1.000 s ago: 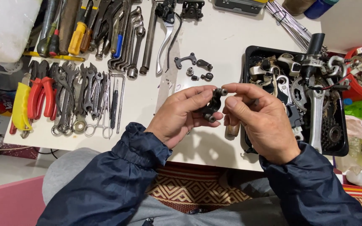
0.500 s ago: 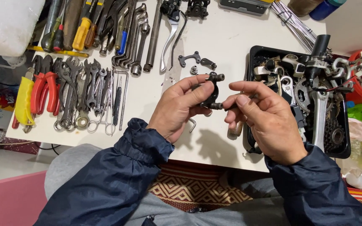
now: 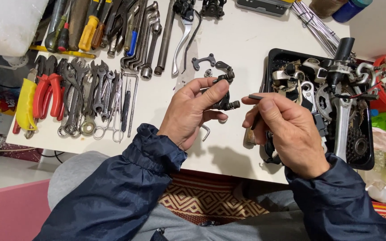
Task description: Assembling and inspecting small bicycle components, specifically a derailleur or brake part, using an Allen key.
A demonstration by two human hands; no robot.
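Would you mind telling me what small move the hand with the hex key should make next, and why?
Probably bring the right hand a little leftward so the tip of the hex key meets the bolt end of the black brake part held in the left hand. The key tip sits just apart from that bolt, pointing toward it.

Black brake caliper point(image 3: 225, 91) (bolt end pointing right) held above table; thin dark hex key point(image 3: 256, 107) just beside.
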